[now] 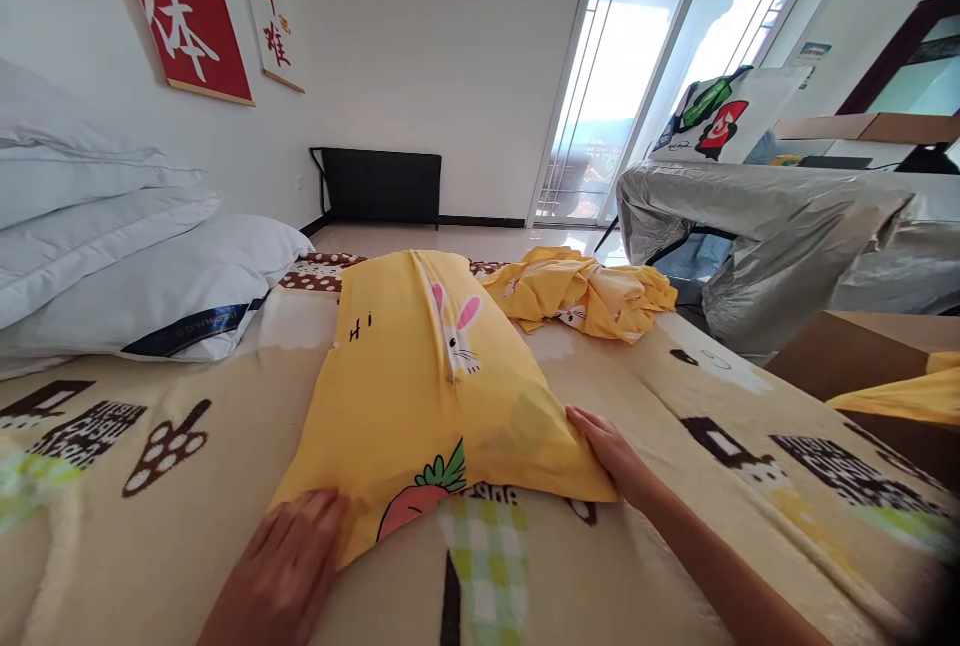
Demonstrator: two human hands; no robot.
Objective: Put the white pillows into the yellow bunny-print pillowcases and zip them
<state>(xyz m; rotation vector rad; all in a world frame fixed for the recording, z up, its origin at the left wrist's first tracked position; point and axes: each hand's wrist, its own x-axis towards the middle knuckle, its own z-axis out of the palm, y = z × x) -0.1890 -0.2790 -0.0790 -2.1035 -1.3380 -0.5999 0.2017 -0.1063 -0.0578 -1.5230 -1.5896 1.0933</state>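
Note:
A yellow pillowcase (397, 406) with a pillow-like bulk inside lies flat on the bed in front of me. It carries a white rabbit, a carrot and the word "Hi", and a seam or fold runs down its upper middle. My left hand (289, 556) is closed on its near left corner, fingers curled over the cloth. At the near right corner, my right hand (611, 451) grips the edge with its fingers pressed together. The thumbs of both hands are hidden. Beyond the right side lies a crumpled heap of yellow cloth (589, 296) with similar rabbit prints.
White pillows (142, 276) are stacked on the left. A patterned beige blanket (187, 526) covers the bed. To the right stand an open cardboard box (847, 356) with yellow cloth in it and furniture under a silver cover (787, 216). A black panel (382, 186) leans against the far wall.

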